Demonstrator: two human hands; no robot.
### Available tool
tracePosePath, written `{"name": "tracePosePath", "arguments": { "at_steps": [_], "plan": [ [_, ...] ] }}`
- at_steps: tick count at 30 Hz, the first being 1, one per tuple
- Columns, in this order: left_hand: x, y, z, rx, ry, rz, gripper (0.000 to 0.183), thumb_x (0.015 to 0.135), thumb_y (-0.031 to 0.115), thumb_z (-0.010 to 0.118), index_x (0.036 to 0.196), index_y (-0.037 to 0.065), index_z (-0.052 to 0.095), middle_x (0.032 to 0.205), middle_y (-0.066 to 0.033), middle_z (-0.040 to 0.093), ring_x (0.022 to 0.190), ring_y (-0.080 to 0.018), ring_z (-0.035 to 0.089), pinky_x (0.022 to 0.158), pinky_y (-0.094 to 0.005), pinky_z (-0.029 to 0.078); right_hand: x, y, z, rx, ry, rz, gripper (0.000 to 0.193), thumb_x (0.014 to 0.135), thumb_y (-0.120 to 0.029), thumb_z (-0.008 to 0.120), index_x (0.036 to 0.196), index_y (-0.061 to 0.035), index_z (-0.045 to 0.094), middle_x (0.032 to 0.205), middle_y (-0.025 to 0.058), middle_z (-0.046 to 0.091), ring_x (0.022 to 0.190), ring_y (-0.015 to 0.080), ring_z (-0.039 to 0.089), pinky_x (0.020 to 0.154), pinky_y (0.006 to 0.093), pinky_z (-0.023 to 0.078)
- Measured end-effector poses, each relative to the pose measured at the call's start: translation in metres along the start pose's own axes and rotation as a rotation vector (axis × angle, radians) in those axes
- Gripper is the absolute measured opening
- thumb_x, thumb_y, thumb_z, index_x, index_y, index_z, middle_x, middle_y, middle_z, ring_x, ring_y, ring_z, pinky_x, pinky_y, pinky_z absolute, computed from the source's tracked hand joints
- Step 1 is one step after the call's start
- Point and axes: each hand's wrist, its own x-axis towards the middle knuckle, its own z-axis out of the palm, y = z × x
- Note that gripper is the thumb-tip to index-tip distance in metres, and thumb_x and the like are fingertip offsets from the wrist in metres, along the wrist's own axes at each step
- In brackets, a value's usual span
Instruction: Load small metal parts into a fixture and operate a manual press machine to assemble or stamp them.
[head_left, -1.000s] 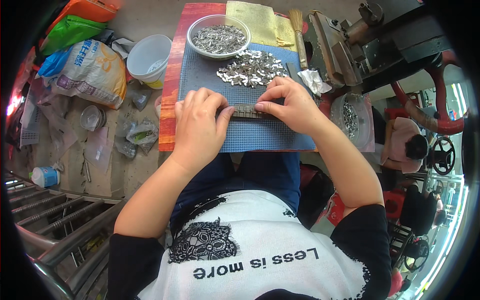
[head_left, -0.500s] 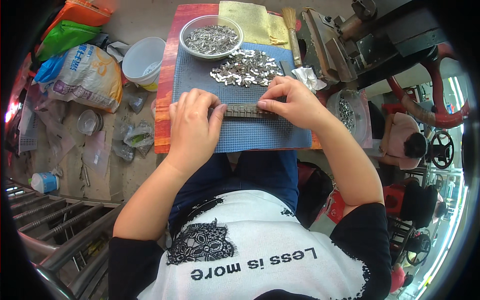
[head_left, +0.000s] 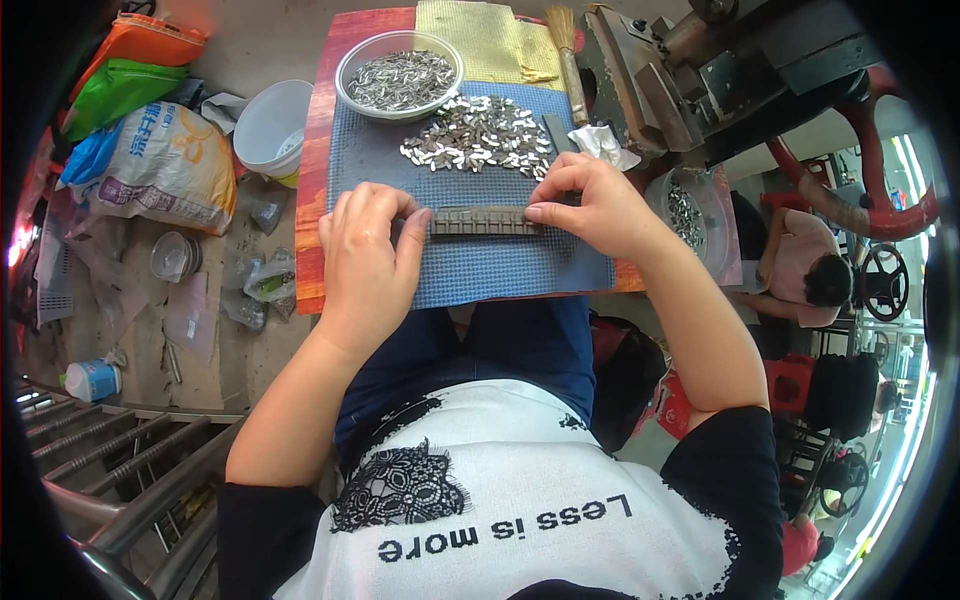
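Note:
A dark, narrow metal bar with a row of slots (head_left: 482, 222) lies crosswise on the blue textured mat (head_left: 480, 275). At its left end, my left hand (head_left: 368, 245) is closed, thumb against the end and fingers curled behind. My right hand (head_left: 598, 212) pinches the right end between thumb and fingers. Just beyond the bar spreads a pile of small silver and dark metal pieces (head_left: 478, 138). Behind that pile, to the left, stands a clear round bowl (head_left: 345, 88) filled with similar slim pieces. What sits inside the slots is too small to make out.
A brush (head_left: 570, 75), a flat grey strip (head_left: 556, 132) and crumpled white tissue (head_left: 605, 146) lie along the mat's right side. Dark machinery (head_left: 690, 95) rises beyond. A clear tub of parts (head_left: 708, 225) stands right; a white bucket (head_left: 268, 130) left. Another person (head_left: 800, 265) sits far right.
The view has shifted slightly, moving the table leftward in the picture. My right hand has moved right along the bar, uncovering more slots. My left hand stays at the left end.

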Motion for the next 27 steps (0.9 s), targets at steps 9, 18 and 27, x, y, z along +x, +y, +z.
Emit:
{"name": "tracePosePath", "arguments": {
  "at_steps": [9,18,27],
  "plan": [
    [0.022,-0.009,-0.016,-0.148,0.073,0.001,0.013,0.093,0.013,0.064,0.09,0.001,0.059,0.093,-0.0128,0.059,0.092,-0.0305,0.056,0.085,-0.0403,0.043,0.014,-0.02,-0.005,0.142,0.131,0.046,0.025,0.086,-0.024,0.074,0.093,-0.0005,0.075,0.091,0.0133,0.07,0.087,0.0228,0.066,0.08,0.0351,0.051],
    [0.099,-0.02,-0.025,0.072,0.183,0.112,0.021,0.095,0.026,0.066,0.093,0.004,0.067,0.105,-0.0115,0.063,0.105,-0.0315,0.057,0.094,-0.0438,0.042,0.082,-0.043,0.008,0.14,0.607,-0.168,0.021,0.087,-0.022,0.07,0.095,-0.0029,0.077,0.084,0.0148,0.074,0.077,0.0275,0.071,0.073,0.0361,0.054],
    [0.122,-0.045,-0.022,0.229,0.205,0.104,0.024,0.089,0.031,0.072,0.086,0.007,0.072,0.097,-0.0075,0.067,0.101,-0.0289,0.059,0.089,-0.0429,0.043,-0.004,0.002,0.012,-0.309,0.654,0.116,0.028,0.086,-0.025,0.073,0.09,0.003,0.073,0.084,0.0185,0.07,0.08,0.0359,0.069,0.076,0.0431,0.054]
  ]
}}
